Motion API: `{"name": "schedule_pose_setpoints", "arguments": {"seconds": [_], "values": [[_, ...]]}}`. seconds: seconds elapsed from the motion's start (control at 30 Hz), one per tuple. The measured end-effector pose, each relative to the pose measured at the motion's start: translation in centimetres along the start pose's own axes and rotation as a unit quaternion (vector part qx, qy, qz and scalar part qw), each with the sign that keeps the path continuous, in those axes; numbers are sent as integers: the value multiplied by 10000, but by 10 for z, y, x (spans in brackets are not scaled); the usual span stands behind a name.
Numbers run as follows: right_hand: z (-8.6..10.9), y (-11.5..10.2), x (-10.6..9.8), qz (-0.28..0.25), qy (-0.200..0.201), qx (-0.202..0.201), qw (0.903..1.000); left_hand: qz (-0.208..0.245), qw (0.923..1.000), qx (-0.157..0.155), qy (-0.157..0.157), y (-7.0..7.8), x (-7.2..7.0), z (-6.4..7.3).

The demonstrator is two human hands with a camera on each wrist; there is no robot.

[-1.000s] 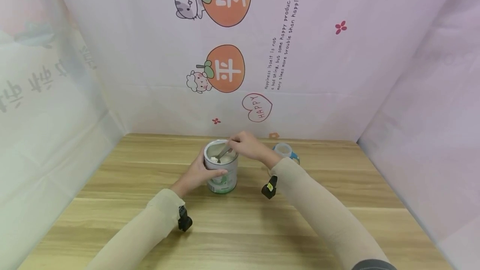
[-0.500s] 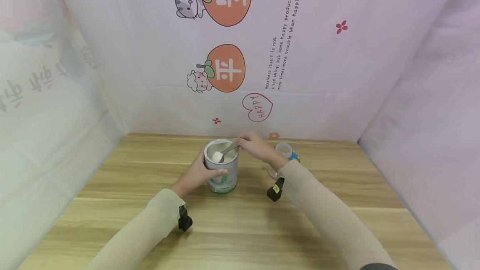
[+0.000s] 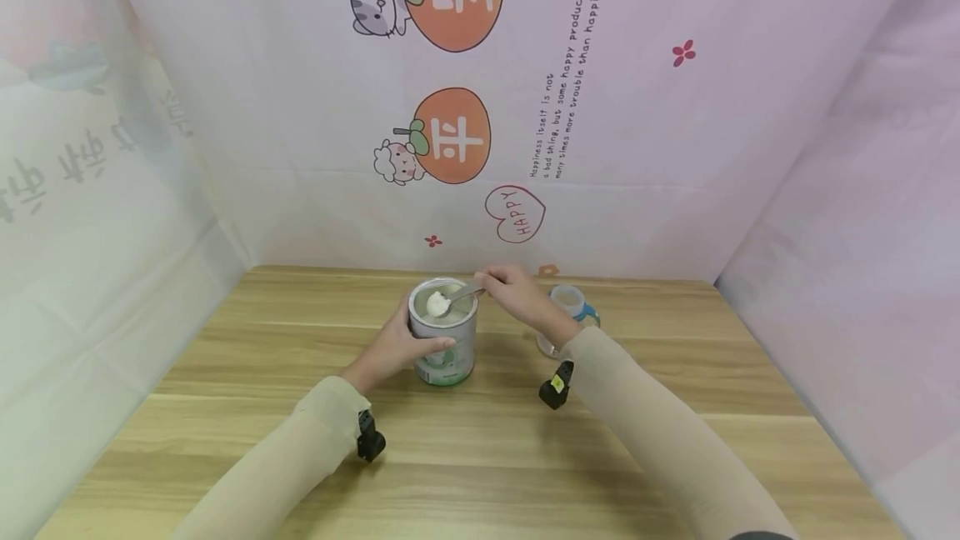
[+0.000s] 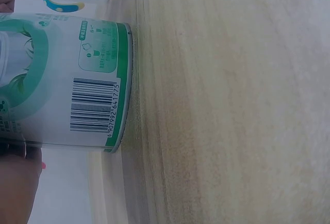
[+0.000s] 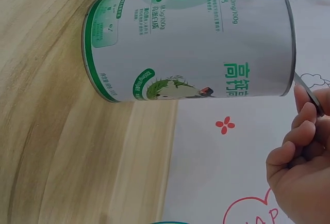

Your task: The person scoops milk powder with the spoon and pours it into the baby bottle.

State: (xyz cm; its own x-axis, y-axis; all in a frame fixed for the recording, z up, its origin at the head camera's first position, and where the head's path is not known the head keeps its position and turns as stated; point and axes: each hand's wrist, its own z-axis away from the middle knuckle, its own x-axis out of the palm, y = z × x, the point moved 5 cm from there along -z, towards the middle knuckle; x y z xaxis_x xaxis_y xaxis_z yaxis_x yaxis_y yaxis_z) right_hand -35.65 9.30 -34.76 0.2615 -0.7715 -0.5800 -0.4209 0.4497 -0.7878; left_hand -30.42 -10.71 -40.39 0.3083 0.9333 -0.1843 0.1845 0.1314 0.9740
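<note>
Left hand (image 3: 396, 347) grips the can (image 3: 459, 354); right hand (image 3: 522, 296) pinches a spoon (image 3: 464, 292), already full of powder (image 3: 437, 304), not emptied yet.

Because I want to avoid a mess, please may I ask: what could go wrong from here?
The spoon carries a heap of white powder, so some may fall if the right hand tilts or jerks it.
The spoon passes over the edge of the can that the left hand grips; catching that edge could shake powder loose.
The bottle appears close to the right forearm, so a sideways swing might knock it over.
</note>
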Motion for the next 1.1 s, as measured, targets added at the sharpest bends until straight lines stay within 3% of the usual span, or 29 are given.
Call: {"name": "schedule_pose_setpoints", "arguments": {"seconds": [0.8, 1.1], "values": [[5, -4, 2, 314, 110, -368, 9988, 34, 10000, -68, -1, 2, 1, 1], [5, -4, -1, 141, 128, -367, 9991, 33, 10000, -71, 6, 2, 1, 1]]}}
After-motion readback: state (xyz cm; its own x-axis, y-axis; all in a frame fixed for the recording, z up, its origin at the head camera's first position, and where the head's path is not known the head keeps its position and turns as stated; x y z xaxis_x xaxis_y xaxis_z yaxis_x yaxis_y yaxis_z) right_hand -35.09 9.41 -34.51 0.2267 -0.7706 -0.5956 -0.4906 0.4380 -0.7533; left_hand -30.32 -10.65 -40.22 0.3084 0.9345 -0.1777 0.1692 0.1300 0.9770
